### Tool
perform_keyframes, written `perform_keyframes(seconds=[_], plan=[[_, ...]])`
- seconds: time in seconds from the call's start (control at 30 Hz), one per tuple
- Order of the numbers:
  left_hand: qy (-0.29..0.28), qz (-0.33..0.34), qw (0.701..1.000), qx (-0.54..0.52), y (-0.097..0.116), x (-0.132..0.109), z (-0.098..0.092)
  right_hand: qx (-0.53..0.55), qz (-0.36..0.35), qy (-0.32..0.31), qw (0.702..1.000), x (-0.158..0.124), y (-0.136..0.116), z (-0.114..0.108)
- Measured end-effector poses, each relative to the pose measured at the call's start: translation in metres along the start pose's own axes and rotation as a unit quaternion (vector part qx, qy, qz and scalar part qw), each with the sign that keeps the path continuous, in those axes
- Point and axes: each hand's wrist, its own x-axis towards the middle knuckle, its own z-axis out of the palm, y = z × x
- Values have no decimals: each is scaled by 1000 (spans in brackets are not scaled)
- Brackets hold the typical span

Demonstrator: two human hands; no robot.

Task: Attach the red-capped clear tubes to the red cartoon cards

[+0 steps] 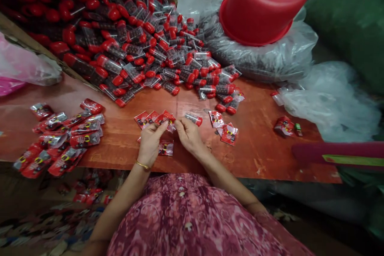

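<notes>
My left hand point(151, 142) and my right hand point(189, 136) meet over a wooden tabletop point(258, 144), their fingertips pinching a red printed packet point(165, 118) with a clear edge. More red packets point(142, 119) lie just beyond my left fingers, and a flat one point(166, 148) lies under my wrists. Close to my right fingers rests a clear tube with a red cap point(193, 119), filled with dark beads. A loose pile of packets point(60, 140) lies to my left, and a few point(225, 128) lie to my right.
A large heap of capped tubes point(135, 48) fills a box at the back. A red plastic tub point(264, 6) sits upside down on a bulging clear bag of dark beads point(255, 56). Crumpled clear plastic point(330, 100) lies at right; a magenta-edged board point(339, 152) juts in.
</notes>
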Motion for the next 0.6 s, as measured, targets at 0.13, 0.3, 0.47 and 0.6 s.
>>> perform_keyframes(seconds=[0.13,0.3,0.47,0.6], plan=[[29,-49,997,-44,11,-1,2,-293,11,9,956,7,20,-27],[12,-94,994,-54,14,-5,5,-350,-97,-76,928,-10,45,-58],[16,-124,990,-61,11,-5,5,-350,-47,10,935,-28,47,-71],[17,-135,988,-69,12,-5,5,-412,52,31,909,-31,35,-55]])
